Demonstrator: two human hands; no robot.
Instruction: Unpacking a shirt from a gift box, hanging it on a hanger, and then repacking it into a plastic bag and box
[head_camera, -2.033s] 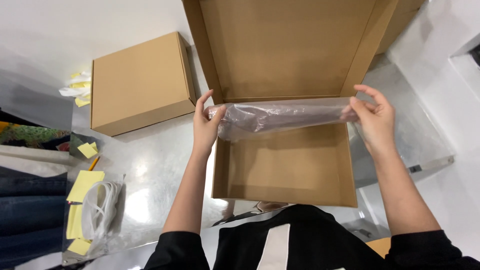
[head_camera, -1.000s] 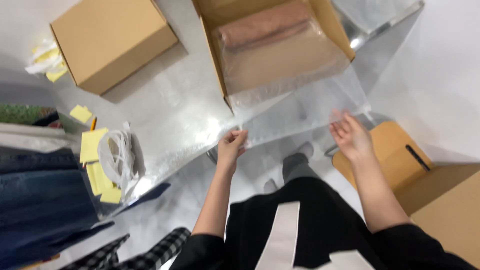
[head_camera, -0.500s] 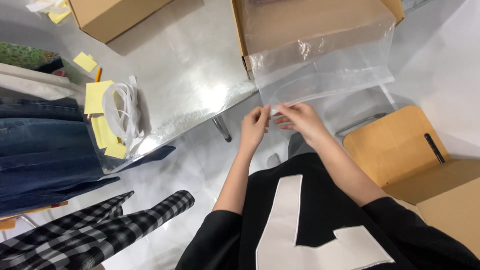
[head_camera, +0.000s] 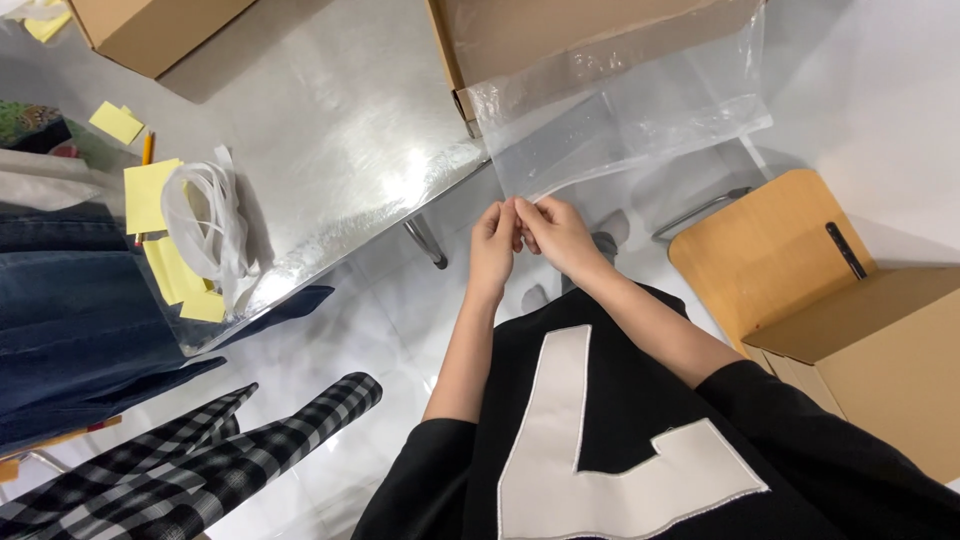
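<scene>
A clear plastic bag (head_camera: 625, 120) hangs out of an open cardboard box (head_camera: 540, 35) at the far edge of the shiny metal table (head_camera: 330, 140) and drapes down over the near edge of the table toward the person. The bag is thin, see-through and glossy, with soft creases and bright glints along its folds; the box wall and the floor show faintly through it. Its lower corner tapers to a point just in front of the hands.

The left hand (head_camera: 492, 250) and the right hand (head_camera: 558, 235) are pressed together, touching, with fingertips pinched shut on that lower corner of the bag. Each grip is nearly closed, only the thin film between the fingers.

On the left of the table lie yellow sticky notes (head_camera: 150, 195) and a coil of white cord (head_camera: 210, 225), beside folded denim (head_camera: 70, 290). A second, closed cardboard box (head_camera: 150, 30) sits at the far left. A checked garment (head_camera: 230, 440) lies near left, below the table. To the right stand a wooden chair seat (head_camera: 770, 260) and another cardboard box (head_camera: 880, 350).
</scene>
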